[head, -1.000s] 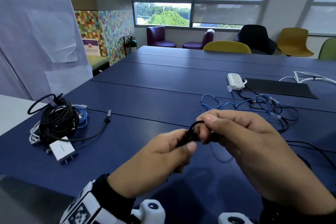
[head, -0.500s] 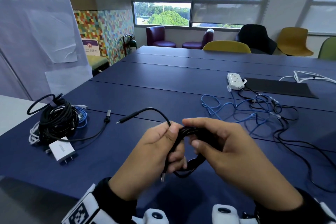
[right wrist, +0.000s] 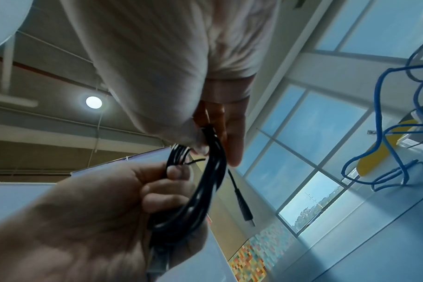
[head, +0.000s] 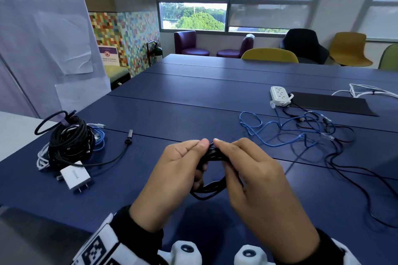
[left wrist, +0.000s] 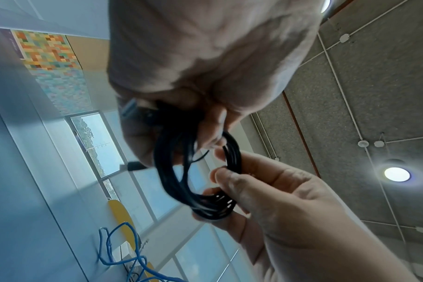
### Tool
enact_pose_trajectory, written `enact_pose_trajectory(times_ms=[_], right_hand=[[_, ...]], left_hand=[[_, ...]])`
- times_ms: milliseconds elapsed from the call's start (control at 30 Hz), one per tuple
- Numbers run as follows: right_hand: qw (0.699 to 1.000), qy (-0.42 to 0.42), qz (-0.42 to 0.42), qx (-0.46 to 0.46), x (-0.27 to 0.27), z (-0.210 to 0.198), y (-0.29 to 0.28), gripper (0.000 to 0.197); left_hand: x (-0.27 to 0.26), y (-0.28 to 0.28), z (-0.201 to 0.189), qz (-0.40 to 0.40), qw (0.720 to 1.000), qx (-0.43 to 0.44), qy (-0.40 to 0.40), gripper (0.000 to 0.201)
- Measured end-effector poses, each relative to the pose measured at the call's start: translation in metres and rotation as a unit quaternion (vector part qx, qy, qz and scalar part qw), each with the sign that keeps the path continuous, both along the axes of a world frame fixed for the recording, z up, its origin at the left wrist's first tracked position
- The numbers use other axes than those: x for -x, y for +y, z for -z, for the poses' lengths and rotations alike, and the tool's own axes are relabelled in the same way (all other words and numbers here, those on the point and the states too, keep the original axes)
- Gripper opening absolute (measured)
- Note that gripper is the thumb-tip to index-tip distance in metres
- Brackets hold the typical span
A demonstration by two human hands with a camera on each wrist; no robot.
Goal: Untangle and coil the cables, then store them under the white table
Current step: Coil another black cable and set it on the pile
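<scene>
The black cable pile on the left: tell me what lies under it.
Under the black cable pile a white cable and a blue cable stick out, resting on the blue table. How far they run beneath it is hidden.

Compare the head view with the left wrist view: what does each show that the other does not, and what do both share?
Only the head view shows the bundle of coiled cables with a white charger on the blue table, the white power strip, and the backs of both hands.

Only the left wrist view shows the ceiling with a round lamp, and the palm side of the fingers round the loops.

Both show the black cable coil held between the left hand and the right hand, and the loose blue cable.
</scene>
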State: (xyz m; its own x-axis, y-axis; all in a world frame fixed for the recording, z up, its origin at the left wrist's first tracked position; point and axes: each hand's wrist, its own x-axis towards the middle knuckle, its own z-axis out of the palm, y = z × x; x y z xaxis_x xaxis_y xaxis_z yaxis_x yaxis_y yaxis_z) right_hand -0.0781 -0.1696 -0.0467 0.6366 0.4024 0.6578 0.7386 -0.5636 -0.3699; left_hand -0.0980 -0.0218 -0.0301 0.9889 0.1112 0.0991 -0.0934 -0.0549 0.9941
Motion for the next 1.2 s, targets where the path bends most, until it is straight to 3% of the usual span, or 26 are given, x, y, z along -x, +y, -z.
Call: enact_pose_trajectory(times_ms=[200,367,600,700,900,1067,1200], right_hand=[[0.999,0.022,0.038,-0.021,0.001,0.001,0.005,0.028],[0.998,0.044,0.02,-0.039,-0.003,-0.002,0.001,0.016],[0.983,0.103,-0.032,-0.149,-0.01,-0.006,-0.009,0.03],[0.969,0.111,-0.096,-0.197,-0.009,-0.008,-0.011,0.044],[0.967,0.079,-0.108,-0.217,-0.01,-0.004,-0.008,0.019],[0.926,0.165,-0.134,-0.312,-0.005,-0.006,-0.007,0.011],[0.897,0.222,-0.133,-0.359,-0.002,-0.01,-0.008,0.012]], left_hand=[[0.003,0.0,0.0,0.063,0.998,0.023,-0.009,0.042],[0.003,0.0,0.002,0.065,0.997,0.019,-0.031,0.042],[-0.001,0.005,0.008,0.074,0.993,0.096,-0.01,0.031],[-0.001,0.002,0.01,0.064,0.995,0.067,-0.026,0.032],[0.002,0.0,0.005,0.053,0.997,-0.022,-0.049,0.03],[0.003,-0.001,0.005,0.042,0.996,-0.027,-0.08,0.018],[0.003,0.001,0.007,0.024,0.992,-0.074,-0.099,0.018]])
